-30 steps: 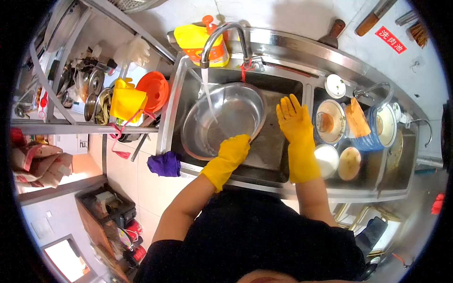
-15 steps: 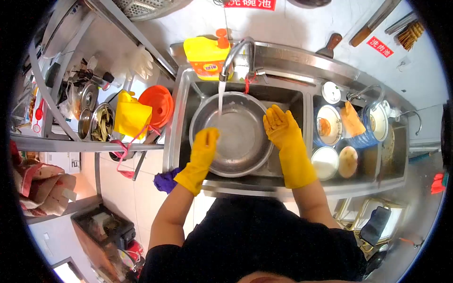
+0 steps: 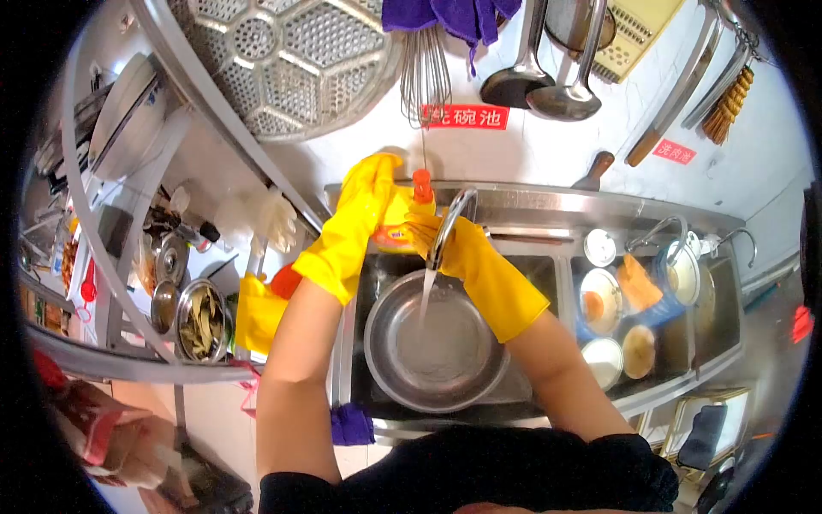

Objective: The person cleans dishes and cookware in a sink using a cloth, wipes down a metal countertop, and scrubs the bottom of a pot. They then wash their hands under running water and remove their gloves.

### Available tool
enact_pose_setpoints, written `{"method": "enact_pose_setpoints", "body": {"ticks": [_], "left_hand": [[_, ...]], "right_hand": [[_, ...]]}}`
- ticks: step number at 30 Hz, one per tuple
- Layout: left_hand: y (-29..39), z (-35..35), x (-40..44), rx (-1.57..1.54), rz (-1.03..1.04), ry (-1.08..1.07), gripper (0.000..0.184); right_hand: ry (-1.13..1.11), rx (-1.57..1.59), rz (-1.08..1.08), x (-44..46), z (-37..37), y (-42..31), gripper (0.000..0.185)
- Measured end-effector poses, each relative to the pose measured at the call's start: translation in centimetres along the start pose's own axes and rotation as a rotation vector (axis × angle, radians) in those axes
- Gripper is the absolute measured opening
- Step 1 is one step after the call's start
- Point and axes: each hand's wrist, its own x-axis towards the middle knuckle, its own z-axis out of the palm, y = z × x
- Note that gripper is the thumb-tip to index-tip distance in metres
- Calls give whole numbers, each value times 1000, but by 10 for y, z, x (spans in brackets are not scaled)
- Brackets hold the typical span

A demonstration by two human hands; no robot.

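A yellow dish soap bottle (image 3: 394,235) with an orange pump top (image 3: 422,185) stands at the back edge of the sink. My left hand (image 3: 370,190), in a long yellow rubber glove, is closed around its upper left side. My right hand (image 3: 449,247), gloved the same way, is at the bottle's lower right, below the pump. Its fingers lie stretched across the front of the label, partly behind the tap (image 3: 445,224). Water runs from the tap into a large metal basin (image 3: 381,364) in the left sink.
On the right, bowls (image 3: 601,301), lids and an orange cloth (image 3: 639,283) fill the neighbouring sink. Ladles (image 3: 565,101), a whisk (image 3: 425,73) and a perforated steamer plate (image 3: 291,56) hang on the wall. A shelf with bowls of dried leaves (image 3: 204,324) stands left.
Both hands have moved up from over the basin to the soap bottle. The left hand has closed on it. The camera has tilted up, showing more of the wall.
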Motion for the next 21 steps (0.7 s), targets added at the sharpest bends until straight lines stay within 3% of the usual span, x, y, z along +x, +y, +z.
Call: {"method": "enact_pose_setpoints", "body": {"ticks": [1,2,4,6,9,13,14,17,19,21], "left_hand": [[-2,8,18,9,50,-68,39],[-5,14,30,18,97,-139,41],[-2,16,46,-63,-11,-429,39],[-26,39,49,-139,-144,-620,38],[-22,44,43,-168,-217,-566,55],[-32,52,47,-24,-208,-628,57],[-34,53,46,-36,-230,-622,57],[-36,56,47,31,-263,-633,53],[-27,55,49,204,-263,-674,47],[-16,50,49,240,-213,-717,49]], "right_hand": [[60,-54,-61,-1,25,-2,56],[-415,29,19,12,20,-7,56],[-768,56,83,30,18,-16,53],[-520,-39,49,47,15,-20,50],[-129,-141,17,62,3,-17,44],[-446,-204,22,62,5,-19,36],[-257,-112,52,41,25,-18,34],[-636,-912,-279,86,-24,-18,33],[-186,-403,-68,56,10,-18,33],[-189,-394,-83,54,10,-16,34]]}}
